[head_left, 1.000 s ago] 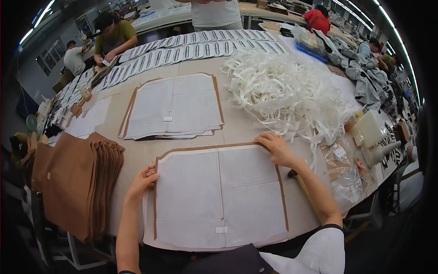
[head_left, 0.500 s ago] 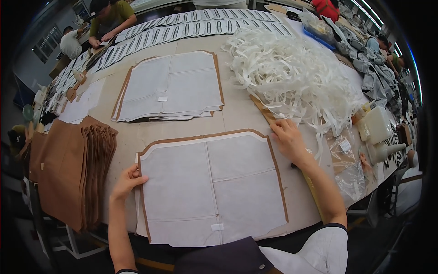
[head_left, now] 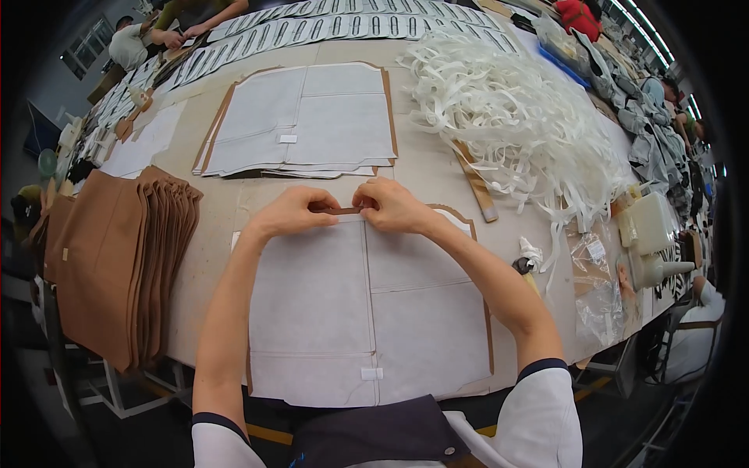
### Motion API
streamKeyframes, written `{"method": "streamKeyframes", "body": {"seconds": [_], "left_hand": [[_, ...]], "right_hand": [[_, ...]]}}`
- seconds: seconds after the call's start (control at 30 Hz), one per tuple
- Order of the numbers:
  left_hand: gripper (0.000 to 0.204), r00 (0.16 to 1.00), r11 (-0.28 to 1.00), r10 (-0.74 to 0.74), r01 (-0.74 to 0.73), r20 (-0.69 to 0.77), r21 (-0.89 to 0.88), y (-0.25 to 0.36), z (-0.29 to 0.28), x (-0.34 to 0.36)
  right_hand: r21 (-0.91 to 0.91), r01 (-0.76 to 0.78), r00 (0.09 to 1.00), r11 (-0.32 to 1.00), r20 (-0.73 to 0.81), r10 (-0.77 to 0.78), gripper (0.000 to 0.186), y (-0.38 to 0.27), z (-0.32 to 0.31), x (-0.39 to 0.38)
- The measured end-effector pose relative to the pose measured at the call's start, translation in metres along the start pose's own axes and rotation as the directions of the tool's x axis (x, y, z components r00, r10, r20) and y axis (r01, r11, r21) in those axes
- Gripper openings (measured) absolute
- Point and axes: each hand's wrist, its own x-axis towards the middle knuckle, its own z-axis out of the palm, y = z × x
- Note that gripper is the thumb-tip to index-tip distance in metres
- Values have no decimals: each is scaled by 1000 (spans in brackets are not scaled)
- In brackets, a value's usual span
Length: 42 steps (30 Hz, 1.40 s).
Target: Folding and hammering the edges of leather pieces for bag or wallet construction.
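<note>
In front of me lies a grey-white panel [head_left: 312, 304] with a brown edge, a lengthwise seam and a small white label near its lower end. My left hand [head_left: 292, 210] pinches the brown top edge just left of the seam. Right of it, close by, my right hand [head_left: 394, 207] is closed on the same edge, its fingertips bent down to the material. Beyond my hands rests a stack of similar panels [head_left: 339, 117]. A flat wooden stick [head_left: 476, 186] lies to the right, its far end under a heap of white tape strips [head_left: 507, 117].
Folded brown pieces [head_left: 101, 265] hang over the table's left edge. At the right stand a white plastic container [head_left: 649, 218] and a nozzle bottle [head_left: 651, 269], near clear plastic bags [head_left: 597, 304]. A dark-ended tool [head_left: 523, 266] lies nearer. Across the table, a person [head_left: 187, 19] works.
Both hands have moved to the middle of the panel's top edge. The left let go of the panel's left side; the right left the wooden stick, which now lies further from the panel.
</note>
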Motion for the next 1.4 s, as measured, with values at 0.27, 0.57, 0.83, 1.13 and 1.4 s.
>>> {"method": "streamKeyframes", "body": {"seconds": [0.27, 0.57, 0.83, 1.13, 1.4], "left_hand": [[19, 948, 967, 252, -239, -197, 86, -18, 39, 4], [11, 799, 856, 509, -428, -320, 291, -28, 49, 13], [27, 647, 710, 686, -498, -332, 497, -38, 59, 5], [36, 605, 637, 740, -486, -296, 598, -34, 65, 3], [37, 671, 745, 631, -384, -390, 545, -25, 77, -5]], "right_hand": [[79, -20, 995, 997, -100, 28, 11, -2, 10, -24], [91, 22, 989, 996, -145, -9, 14, -1, 10, -24], [10, 261, 942, 965, -222, -252, 21, 15, 18, -35], [-379, 452, 836, 807, -134, -532, 34, 5, 12, -37], [-42, 261, 933, 964, -244, -263, 35, 9, 14, -40]]}}
